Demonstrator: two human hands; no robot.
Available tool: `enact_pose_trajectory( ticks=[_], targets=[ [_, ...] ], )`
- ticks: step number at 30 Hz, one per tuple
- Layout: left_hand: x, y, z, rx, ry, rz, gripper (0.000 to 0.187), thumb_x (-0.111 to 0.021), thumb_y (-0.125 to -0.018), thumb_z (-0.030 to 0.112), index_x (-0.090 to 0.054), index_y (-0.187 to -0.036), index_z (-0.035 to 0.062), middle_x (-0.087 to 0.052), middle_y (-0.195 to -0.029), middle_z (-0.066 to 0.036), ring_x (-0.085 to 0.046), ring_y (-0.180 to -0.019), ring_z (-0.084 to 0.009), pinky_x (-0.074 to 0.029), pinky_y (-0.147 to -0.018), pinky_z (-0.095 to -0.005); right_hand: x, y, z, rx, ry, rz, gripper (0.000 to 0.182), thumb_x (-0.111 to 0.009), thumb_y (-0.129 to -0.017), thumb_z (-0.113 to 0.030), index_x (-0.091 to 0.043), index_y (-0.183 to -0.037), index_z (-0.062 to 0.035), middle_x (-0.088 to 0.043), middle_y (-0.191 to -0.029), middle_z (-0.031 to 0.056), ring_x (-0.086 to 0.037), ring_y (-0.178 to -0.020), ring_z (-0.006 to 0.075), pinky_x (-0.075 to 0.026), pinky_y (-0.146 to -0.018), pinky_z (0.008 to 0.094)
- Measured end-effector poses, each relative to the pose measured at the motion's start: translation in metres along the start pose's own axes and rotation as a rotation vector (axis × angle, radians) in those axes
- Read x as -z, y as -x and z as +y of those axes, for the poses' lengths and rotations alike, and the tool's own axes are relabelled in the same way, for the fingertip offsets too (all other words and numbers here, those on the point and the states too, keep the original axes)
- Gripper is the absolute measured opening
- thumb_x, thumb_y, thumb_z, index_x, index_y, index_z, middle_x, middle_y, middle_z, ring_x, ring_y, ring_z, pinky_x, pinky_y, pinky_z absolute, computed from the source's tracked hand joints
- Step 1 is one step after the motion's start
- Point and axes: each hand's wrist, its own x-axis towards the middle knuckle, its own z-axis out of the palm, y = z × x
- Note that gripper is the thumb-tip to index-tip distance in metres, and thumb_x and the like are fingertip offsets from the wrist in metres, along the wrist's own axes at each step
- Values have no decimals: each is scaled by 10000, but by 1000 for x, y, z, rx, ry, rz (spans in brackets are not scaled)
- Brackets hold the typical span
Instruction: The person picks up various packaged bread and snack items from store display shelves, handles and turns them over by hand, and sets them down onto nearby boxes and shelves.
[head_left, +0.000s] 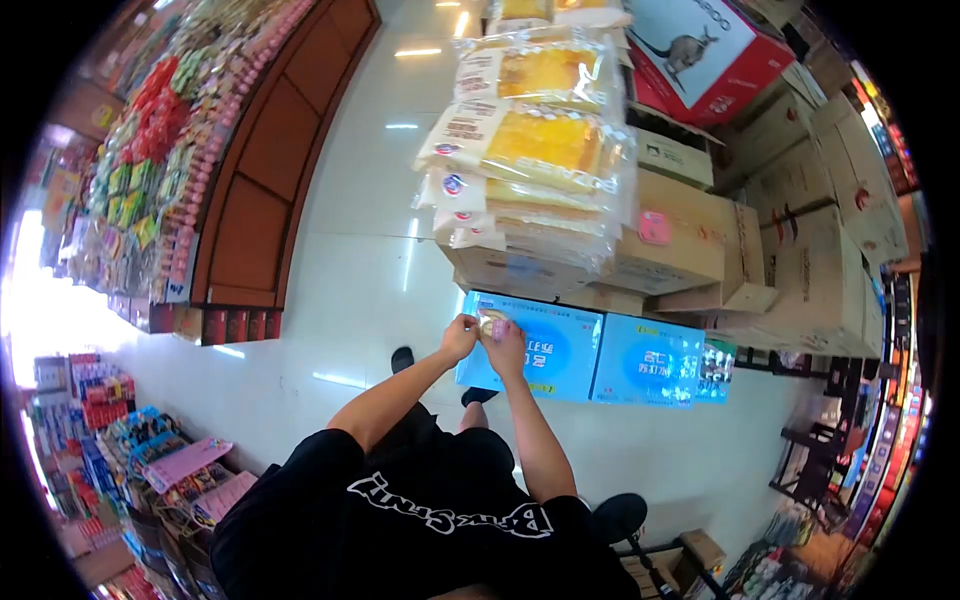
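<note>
Both of my hands meet over a blue carton (pixel 560 345) with white lettering. The fingers of my left hand (pixel 460 337) are closed at the left edge of a small clear packet (pixel 493 323) with something pale yellow and pink showing in it. My right hand (pixel 505 347) grips the same packet from the near side, covering part of it. What exactly the packet contains is too small to make out. Just beyond the carton, a stack of bagged yellow bread-like slabs (pixel 545 145) in clear wrapping rests on cardboard boxes.
A second blue carton (pixel 648 360) adjoins the first on the right. Brown cardboard boxes (pixel 675 235) and a red box with a kangaroo picture (pixel 705 55) stand beyond. At left is a wooden display counter (pixel 250 235) of packaged snacks. A round black stool-like object (pixel 620 517) is near my right side.
</note>
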Motion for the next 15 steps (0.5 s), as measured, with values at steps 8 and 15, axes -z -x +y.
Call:
enact_pose_trajectory(
  ticks=[8,15],
  targets=[
    [0,-28,8,40,0,-137,566,-631,-803,238,-499,-1316,39,-577,-1245,-238,-555,-1168,-360,-445,-972,-407,-44,-34,11,276,57,101,504,-744,-723,-118,-558,-1182,-25,-574,-1192,184,-505,-1114,390,-424,-959,445],
    [97,4,-59,-77,-9,-132,562,-614,-824,338,-539,-1262,-6,-573,-1248,-226,-538,-1181,-353,-418,-1022,-406,-56,-47,33,261,353,-43,580,-663,-768,-119,-452,-1281,51,-508,-1283,241,-461,-1175,429,-381,-1019,480]
  ],
)
